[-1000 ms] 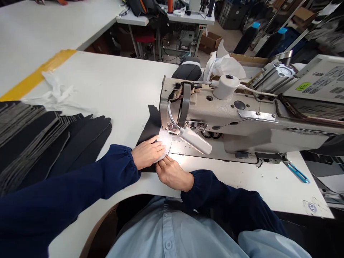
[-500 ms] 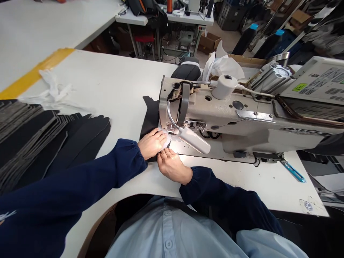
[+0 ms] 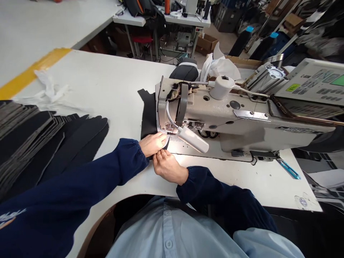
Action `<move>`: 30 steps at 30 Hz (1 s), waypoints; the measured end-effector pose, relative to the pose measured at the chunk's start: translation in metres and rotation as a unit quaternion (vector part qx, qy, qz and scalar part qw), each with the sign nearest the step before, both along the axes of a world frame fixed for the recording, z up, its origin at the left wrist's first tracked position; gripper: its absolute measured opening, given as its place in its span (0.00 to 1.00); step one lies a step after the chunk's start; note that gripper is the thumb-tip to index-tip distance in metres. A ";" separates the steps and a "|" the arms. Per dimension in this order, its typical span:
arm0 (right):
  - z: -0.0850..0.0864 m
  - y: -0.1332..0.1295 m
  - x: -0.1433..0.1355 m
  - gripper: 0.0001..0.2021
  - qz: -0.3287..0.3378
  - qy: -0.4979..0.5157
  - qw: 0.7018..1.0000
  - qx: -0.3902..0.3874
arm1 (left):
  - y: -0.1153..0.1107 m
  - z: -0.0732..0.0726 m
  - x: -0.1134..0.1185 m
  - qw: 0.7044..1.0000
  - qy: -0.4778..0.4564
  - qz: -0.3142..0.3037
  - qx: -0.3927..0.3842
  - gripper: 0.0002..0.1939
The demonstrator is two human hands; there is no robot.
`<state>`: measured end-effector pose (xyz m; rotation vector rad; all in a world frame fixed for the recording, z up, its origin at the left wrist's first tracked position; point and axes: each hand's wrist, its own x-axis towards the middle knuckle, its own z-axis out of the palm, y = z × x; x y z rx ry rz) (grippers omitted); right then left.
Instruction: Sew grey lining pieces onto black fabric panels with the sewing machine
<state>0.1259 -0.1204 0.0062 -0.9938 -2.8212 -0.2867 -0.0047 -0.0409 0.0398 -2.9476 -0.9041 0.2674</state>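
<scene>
A black fabric piece (image 3: 149, 113) lies beside and under the head of the sewing machine (image 3: 204, 104), its far end spread on the table. My left hand (image 3: 152, 144) presses on it just in front of the needle area, fingers drawn together on a small white piece (image 3: 166, 139), mostly covered by the fingers. Close by on the near side, my right hand (image 3: 169, 165) pinches the near edge of the black fabric. The machine's lamp (image 3: 192, 139) lights the spot beside both hands. The needle tip itself is too small to make out.
Stacked black fabric pieces (image 3: 53, 143) lie on the left of the table, with white scraps (image 3: 52, 89) behind them. A blue cutter (image 3: 288, 169) rests at the right. Behind the machine sit a dark padded roll (image 3: 185, 70) and a control panel (image 3: 313, 80).
The black fabric's far end has slid away from me and slightly left. My left fingers, flatter before, are now more bunched. My right hand has shifted slightly left.
</scene>
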 end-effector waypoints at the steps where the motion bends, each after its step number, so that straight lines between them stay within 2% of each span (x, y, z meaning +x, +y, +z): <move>1: 0.000 -0.001 0.000 0.16 0.000 0.003 1.000 0.002 | 0.000 0.000 0.002 1.000 0.004 0.003 -0.004 0.11; 8: -0.006 -0.002 0.004 0.17 -0.012 0.044 0.999 -0.021 | -0.001 -0.011 0.007 0.999 -0.022 0.038 0.001 0.11; 14: -0.014 -0.004 0.004 0.15 -0.003 0.066 0.998 -0.021 | 0.001 -0.021 0.003 0.994 -0.102 0.022 0.019 0.13; 18: -0.017 -0.004 0.002 0.14 -0.007 0.078 0.997 0.002 | 0.008 -0.026 0.005 0.992 -0.119 0.035 0.023 0.13; 23: -0.023 0.000 0.000 0.15 -0.012 0.099 0.995 0.027 | 0.014 -0.028 0.003 0.990 -0.135 0.021 0.038 0.13; 30: -0.027 0.013 0.001 0.19 -0.042 0.122 0.991 -0.029 | 0.018 -0.026 -0.013 0.991 -0.133 -0.007 0.005 0.12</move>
